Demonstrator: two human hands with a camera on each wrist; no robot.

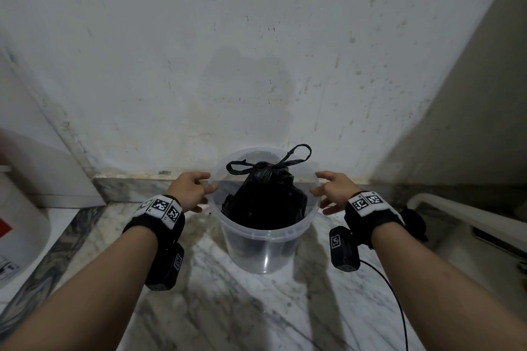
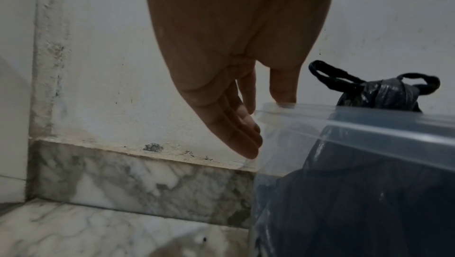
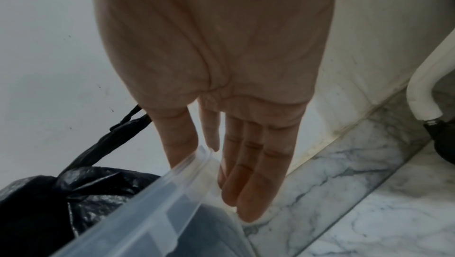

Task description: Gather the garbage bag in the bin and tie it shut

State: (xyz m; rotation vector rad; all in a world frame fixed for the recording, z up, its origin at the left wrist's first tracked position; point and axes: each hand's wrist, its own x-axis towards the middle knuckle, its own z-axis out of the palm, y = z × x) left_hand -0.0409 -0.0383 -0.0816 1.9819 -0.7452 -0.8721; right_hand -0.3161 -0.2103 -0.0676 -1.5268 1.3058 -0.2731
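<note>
A clear plastic bin (image 1: 265, 235) stands on the marble floor against the wall. Inside it sits a black garbage bag (image 1: 265, 202), its neck tied in a knot (image 1: 263, 171) with two loops sticking up above the rim. My left hand (image 1: 204, 182) is at the bin's left rim, its thumb tip on the rim (image 2: 344, 113) and its straight fingers (image 2: 236, 125) beside the outer wall. My right hand (image 1: 318, 183) is at the right rim (image 3: 160, 202), fingers (image 3: 251, 164) straight down outside the wall. Neither hand touches the bag (image 3: 49, 202).
A white container (image 1: 17, 231) with a red label stands at the left edge. A white tubular frame (image 1: 456, 212) sits low at the right, close to my right wrist. A marble skirting (image 1: 137, 188) runs along the stained wall behind the bin. A black cable (image 1: 395, 293) trails from my right wrist.
</note>
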